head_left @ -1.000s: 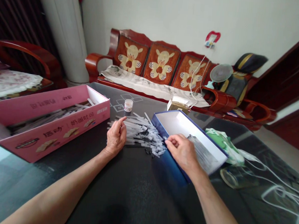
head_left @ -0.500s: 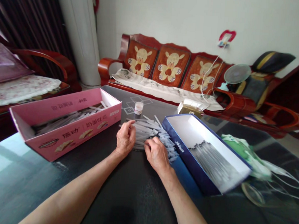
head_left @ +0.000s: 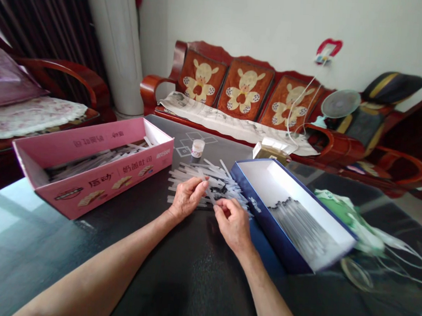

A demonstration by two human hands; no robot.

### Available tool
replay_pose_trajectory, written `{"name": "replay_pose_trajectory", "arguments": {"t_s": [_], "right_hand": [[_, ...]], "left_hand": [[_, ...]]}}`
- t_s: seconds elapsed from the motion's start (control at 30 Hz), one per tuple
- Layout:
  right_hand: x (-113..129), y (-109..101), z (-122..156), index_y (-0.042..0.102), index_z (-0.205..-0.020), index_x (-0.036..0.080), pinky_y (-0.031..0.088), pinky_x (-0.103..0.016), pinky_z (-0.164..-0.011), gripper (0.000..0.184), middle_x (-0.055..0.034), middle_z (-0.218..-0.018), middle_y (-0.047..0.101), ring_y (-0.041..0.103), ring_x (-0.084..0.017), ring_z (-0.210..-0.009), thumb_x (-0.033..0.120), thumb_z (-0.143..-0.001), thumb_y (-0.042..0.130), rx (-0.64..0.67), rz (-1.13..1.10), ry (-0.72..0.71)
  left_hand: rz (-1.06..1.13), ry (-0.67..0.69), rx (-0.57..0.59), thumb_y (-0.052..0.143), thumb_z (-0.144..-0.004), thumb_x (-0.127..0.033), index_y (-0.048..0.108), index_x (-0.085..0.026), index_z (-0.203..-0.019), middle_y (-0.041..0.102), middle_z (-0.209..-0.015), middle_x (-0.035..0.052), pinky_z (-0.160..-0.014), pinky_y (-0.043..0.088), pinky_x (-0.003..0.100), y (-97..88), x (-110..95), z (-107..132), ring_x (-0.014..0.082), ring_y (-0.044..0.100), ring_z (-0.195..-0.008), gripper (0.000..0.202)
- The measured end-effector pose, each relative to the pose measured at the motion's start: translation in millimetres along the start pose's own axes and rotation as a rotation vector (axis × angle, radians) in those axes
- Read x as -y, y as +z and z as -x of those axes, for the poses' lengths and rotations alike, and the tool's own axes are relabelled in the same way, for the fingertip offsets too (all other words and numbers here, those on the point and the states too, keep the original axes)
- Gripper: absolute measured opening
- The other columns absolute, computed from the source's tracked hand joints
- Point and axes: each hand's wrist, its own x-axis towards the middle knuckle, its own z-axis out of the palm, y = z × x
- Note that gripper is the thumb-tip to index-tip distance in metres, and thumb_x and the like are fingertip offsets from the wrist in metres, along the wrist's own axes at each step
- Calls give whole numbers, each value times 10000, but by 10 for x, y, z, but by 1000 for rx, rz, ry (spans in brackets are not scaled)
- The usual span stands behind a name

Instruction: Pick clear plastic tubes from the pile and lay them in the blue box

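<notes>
A loose heap of clear plastic tubes [head_left: 209, 181] lies on the dark table in front of me. My left hand [head_left: 188, 198] rests at its near edge, with thumb and fingertips pinched on a tube. My right hand [head_left: 231, 225] is close beside it, with fingers pinched on what looks like the same thin tube. To the right, a blue box with a white inside [head_left: 261, 204] holds neat rows of tubes. A pink cardboard box [head_left: 102, 180] on the left holds more tubes, lying lengthwise.
A small white-lidded jar [head_left: 198, 148] stands beyond the heap, and a small cardboard box [head_left: 271, 151] sits at the far table edge. A green-and-white bag [head_left: 346, 218] and white cable [head_left: 379, 263] lie at the right. A wooden sofa [head_left: 243, 95] stands behind the table.
My right hand has left the blue box and moved to the heap, next to my left hand. Both hands have drawn together on a tube. The view has turned slightly left.
</notes>
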Motion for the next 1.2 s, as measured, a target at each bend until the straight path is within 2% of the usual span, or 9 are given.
{"name": "replay_pose_trajectory", "arguments": {"t_s": [0.13,0.27,0.37,0.47,0.6,0.7,0.8,1.0,1.2], "right_hand": [[-132,-159,-61,692,-834,194,471,-253,-672,169,-39,-802,663,606,-152,-697,277,-820,546,16,-22,4],[-381,-432,-145,700,-841,177,470,-277,-715,222,-54,-828,692,623,-175,-746,325,-820,535,-133,29,100],[-441,-497,-154,704,-850,173,472,-282,-717,246,-60,-825,694,618,-176,-741,337,-817,524,-159,66,98],[-408,-480,-142,709,-830,175,469,-272,-689,235,-55,-784,684,605,-163,-691,320,-808,525,-112,117,65],[-396,-484,-138,705,-805,182,463,-249,-651,198,-34,-755,660,599,-141,-647,279,-795,533,-4,145,61],[-401,-480,-135,698,-803,186,460,-237,-649,164,-22,-746,636,594,-130,-640,240,-791,544,32,156,47],[-339,-382,-104,695,-813,201,458,-235,-666,140,-17,-763,624,598,-131,-676,210,-807,555,78,174,-16],[-134,-30,9,701,-901,225,460,-285,-771,135,-46,-877,617,591,-170,-832,205,-851,577,195,336,-181],[-105,-18,35,694,-873,233,415,-323,-783,120,-35,-889,609,557,-185,-858,219,-869,575,230,446,-245]], "left_hand": [[269,-194,-50,496,-858,-494,644,-144,-867,645,-684,26,-541,490,230,60,40,-48,130,601,-562,380],[162,-200,-212,525,-840,-427,638,-155,-942,628,-712,5,-509,471,205,52,71,-84,105,578,-526,312],[46,-152,-282,499,-850,-357,619,-173,-1071,592,-678,-20,-475,419,180,18,81,-87,83,528,-489,312],[-79,-95,-320,462,-858,-305,610,-181,-1118,549,-624,-35,-497,396,175,-13,93,-79,78,485,-490,323],[-268,-59,-375,433,-840,-237,613,-177,-1125,564,-638,-24,-592,417,201,-47,125,-80,95,498,-554,342],[-300,-62,-449,422,-826,-211,590,-175,-1160,593,-670,-16,-630,436,220,-74,153,-98,109,526,-583,375],[-308,-51,-493,434,-835,-226,580,-177,-1154,627,-741,-2,-671,457,235,-92,153,-114,117,562,-629,354],[-337,86,-435,468,-882,-294,617,-165,-1049,664,-836,28,-728,459,223,-62,72,-86,116,599,-727,259],[-339,152,-371,466,-894,-278,618,-150,-1064,674,-861,44,-737,467,206,-35,10,-51,113,614,-742,261]]}}
